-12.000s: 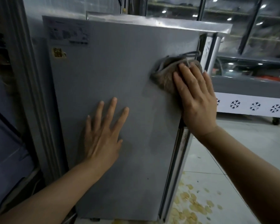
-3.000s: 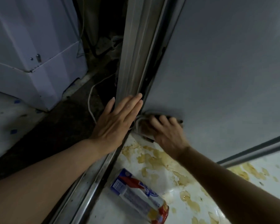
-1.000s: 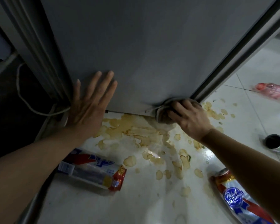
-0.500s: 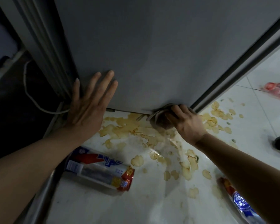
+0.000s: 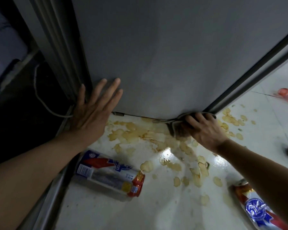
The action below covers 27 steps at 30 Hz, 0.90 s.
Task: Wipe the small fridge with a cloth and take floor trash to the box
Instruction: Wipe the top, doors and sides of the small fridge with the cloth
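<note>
left hand [image 5: 91,113]: flat, fingers spread, pressed on fridge [image 5: 165,55] side | right hand [image 5: 204,128]: gripped cloth [image 5: 178,128] at fridge's bottom corner | cans [image 5: 110,173] lay on stained floor [image 5: 156,205]

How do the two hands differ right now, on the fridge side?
The left hand lies flat with fingers spread and straight, holding nothing; the right hand has its fingers curled over the cloth. The left hand rests higher, near the fridge panel's left edge; the right hand is down at the bottom right corner, just above the stained floor. Both are at the same grey panel.
</note>
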Motion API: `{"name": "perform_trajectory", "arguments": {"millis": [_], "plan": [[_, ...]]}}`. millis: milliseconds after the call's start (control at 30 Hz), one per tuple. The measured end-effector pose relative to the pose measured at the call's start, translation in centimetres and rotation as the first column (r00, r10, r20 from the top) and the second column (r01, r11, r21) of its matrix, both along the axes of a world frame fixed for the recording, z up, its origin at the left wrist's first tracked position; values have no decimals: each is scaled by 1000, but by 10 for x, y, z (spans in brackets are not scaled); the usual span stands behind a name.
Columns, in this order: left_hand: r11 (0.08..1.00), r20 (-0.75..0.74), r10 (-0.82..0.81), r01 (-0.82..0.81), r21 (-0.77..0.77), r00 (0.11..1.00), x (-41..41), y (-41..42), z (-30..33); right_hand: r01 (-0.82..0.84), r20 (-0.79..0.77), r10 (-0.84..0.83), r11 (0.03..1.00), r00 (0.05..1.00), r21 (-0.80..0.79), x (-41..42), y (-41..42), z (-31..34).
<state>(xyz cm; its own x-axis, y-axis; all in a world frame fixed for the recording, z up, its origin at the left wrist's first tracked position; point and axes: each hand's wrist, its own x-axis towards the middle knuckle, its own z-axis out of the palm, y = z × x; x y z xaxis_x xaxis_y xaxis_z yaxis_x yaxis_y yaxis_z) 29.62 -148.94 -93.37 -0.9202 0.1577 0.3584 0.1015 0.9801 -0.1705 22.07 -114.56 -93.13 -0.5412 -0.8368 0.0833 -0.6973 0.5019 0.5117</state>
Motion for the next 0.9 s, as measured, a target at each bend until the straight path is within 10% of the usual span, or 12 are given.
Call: {"name": "perform_trajectory", "arguments": {"millis": [900], "plan": [[997, 88, 81, -80, -18, 993, 24, -49, 7, -206, -91, 206, 978, 974, 5, 5, -181, -12]]}}
